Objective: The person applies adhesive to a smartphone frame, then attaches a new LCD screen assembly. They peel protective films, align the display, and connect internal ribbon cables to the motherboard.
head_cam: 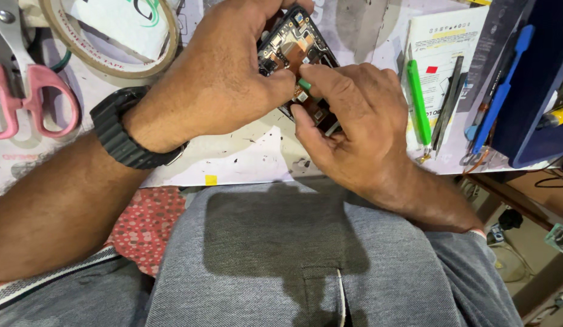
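Note:
An opened phone (pixel 293 45) with its back off, showing circuit boards and copper parts, lies tilted at the table's near edge. My left hand (pixel 224 72), with a black watch (pixel 121 136) on the wrist, grips the phone from the left and covers much of it. My right hand (pixel 354 121) pinches a small green-tipped tool (pixel 304 85) between thumb and forefinger, its tip against the phone's inner parts. Most of the tool is hidden in my fingers.
Pink-handled scissors (pixel 33 97) and a roll of tape (pixel 106 51) lie at the left. At the right are a green tool (pixel 418 103), black tweezers (pixel 448 100), a blue pry tool (pixel 502 91) and a dark blue tray (pixel 536 79). My grey-trousered lap (pixel 306 260) is below.

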